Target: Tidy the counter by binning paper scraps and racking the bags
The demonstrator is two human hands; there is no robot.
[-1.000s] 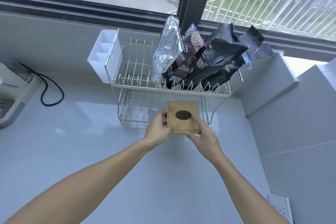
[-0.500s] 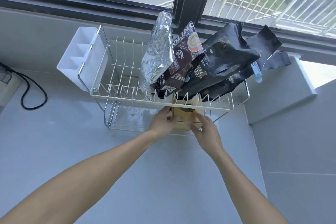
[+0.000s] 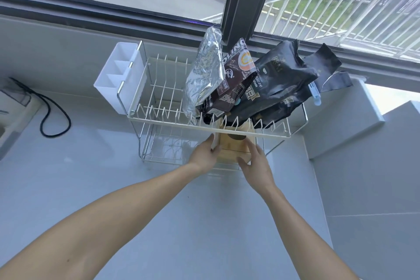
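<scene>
A wooden box (image 3: 232, 146) with an oval hole in its top sits on the lower tier of the wire rack (image 3: 172, 124), half under the upper tier. My left hand (image 3: 204, 154) grips its left side and my right hand (image 3: 255, 165) its front right corner. On the upper tier stand a silver foil bag (image 3: 203, 75), a brown coffee bag (image 3: 231, 79) and two black bags (image 3: 279, 79), all leaning right against the window ledge.
A white cutlery holder (image 3: 120, 75) hangs on the rack's left end. A black cable (image 3: 54, 116) loops on the pale counter (image 3: 113, 177) at the left beside a white appliance. A raised ledge (image 3: 345, 125) and tiled wall close the right side.
Both hands have pushed the wooden box away from me, from the counter in front of the rack onto its lower tier. The camera has moved closer.
</scene>
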